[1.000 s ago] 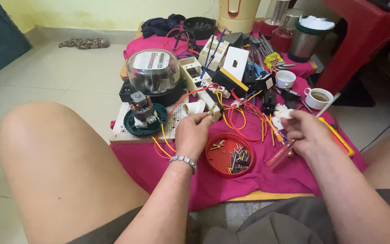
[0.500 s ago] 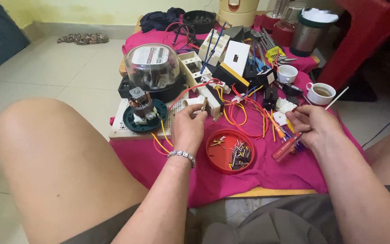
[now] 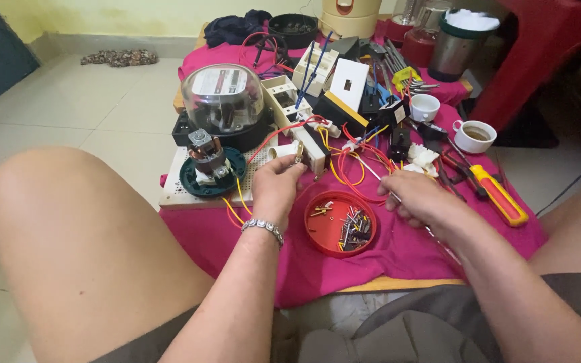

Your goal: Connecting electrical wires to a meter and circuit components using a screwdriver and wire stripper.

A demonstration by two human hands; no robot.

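Observation:
My left hand [image 3: 277,185] pinches a small white lamp socket [image 3: 286,152] with a brass part, at the edge of a white perforated board [image 3: 181,193]. A bracelet is on that wrist. My right hand [image 3: 419,198] rests low on the pink cloth [image 3: 411,249], closed around a thin screwdriver [image 3: 381,185] whose metal shaft points up-left toward red and yellow wires [image 3: 351,168]; its handle is hidden under the hand. Between my hands sits a round red lid [image 3: 341,223] holding several screws.
A glass-domed electric meter [image 3: 223,99] and a green motor base [image 3: 208,169] stand at the left. A yellow-handled screwdriver [image 3: 499,195], a cup of tea [image 3: 473,135], a white cup [image 3: 425,106], switch boxes and pliers crowd the back and right. My bare knee [image 3: 68,228] flanks the low table.
My right hand has moved left and down toward the red lid, and the screwdriver's red handle no longer shows. My left hand stays on the white socket.

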